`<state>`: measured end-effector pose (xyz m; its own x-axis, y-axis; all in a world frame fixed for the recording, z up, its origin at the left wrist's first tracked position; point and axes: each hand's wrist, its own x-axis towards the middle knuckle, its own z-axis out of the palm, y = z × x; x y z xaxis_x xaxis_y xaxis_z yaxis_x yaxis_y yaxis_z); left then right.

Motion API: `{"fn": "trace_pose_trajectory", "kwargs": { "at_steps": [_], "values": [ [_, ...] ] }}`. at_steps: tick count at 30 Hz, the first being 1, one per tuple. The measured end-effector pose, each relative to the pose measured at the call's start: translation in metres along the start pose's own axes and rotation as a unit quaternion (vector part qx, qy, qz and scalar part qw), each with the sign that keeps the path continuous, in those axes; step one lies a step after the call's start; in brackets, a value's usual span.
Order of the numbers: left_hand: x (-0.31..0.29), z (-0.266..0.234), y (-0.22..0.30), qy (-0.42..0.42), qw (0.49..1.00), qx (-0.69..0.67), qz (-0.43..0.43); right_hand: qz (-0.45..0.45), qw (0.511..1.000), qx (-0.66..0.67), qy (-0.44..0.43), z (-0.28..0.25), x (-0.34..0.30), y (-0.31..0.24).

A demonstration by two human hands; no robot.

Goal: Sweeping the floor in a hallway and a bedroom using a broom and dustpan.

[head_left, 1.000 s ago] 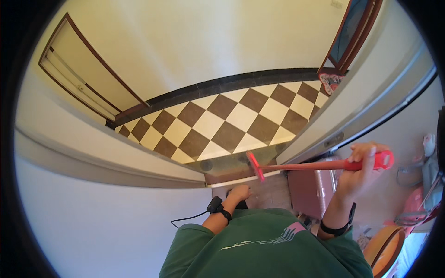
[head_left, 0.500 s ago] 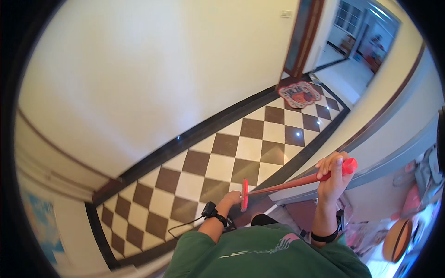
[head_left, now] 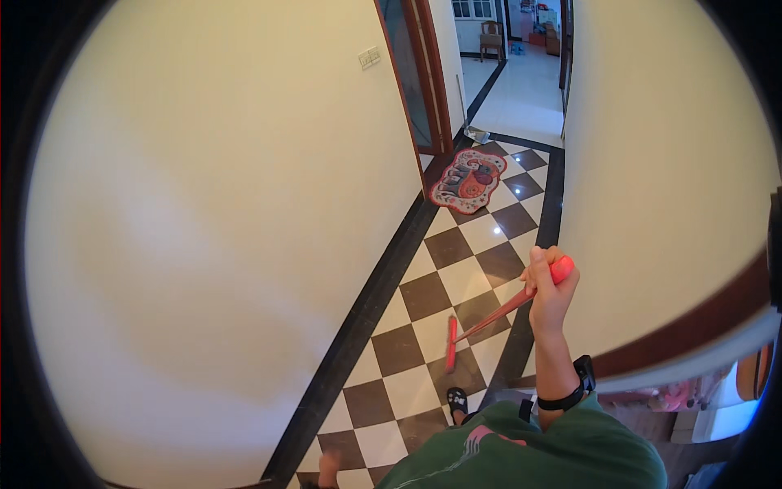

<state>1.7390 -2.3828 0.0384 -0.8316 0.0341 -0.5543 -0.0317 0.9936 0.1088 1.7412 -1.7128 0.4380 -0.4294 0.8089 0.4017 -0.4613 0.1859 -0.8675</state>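
My right hand (head_left: 551, 281) is wrapped round the upper end of a red broom handle (head_left: 505, 310), its bright red tip showing above the fist. The handle slants down and left to the broom's narrow red head (head_left: 451, 346), which is at the checkered tile floor (head_left: 407, 377); whether the bristles touch the tiles I cannot tell. My left hand (head_left: 328, 466) hangs at the lower edge, apart from the broom and smeared by motion, so its fingers do not show clearly. Just below the broom head is my dark patterned shoe (head_left: 458, 401).
A red-edged patterned mat (head_left: 470, 181) lies farther along the corridor by a brown door frame (head_left: 432, 81). Behind it a dustpan (head_left: 476, 135) stands near the wall. Pale walls (head_left: 204, 204) close in both sides. A chair (head_left: 491, 39) stands in the room beyond.
My view has turned right, along the corridor. The left hand has moved from beside the broom head down to the lower left. My right hand keeps its hold on the broom.
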Motion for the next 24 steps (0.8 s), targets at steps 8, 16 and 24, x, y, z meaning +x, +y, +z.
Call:
{"fn": "trace_pose_trajectory", "kwargs": {
  "at_steps": [8,16,24],
  "values": [
    [0.105,-0.024,0.080,-0.193,0.977,-0.083,-0.036,0.000,1.000,-0.023,0.001,0.046,0.124,0.109],
    [0.360,-0.113,0.202,-0.207,0.968,-0.061,0.127,-0.010,0.989,-0.126,0.071,0.094,0.222,0.190],
    [0.635,-0.334,0.495,0.005,0.934,0.015,0.357,-0.049,0.957,-0.188,0.217,0.092,0.293,0.221]
  ]
}}
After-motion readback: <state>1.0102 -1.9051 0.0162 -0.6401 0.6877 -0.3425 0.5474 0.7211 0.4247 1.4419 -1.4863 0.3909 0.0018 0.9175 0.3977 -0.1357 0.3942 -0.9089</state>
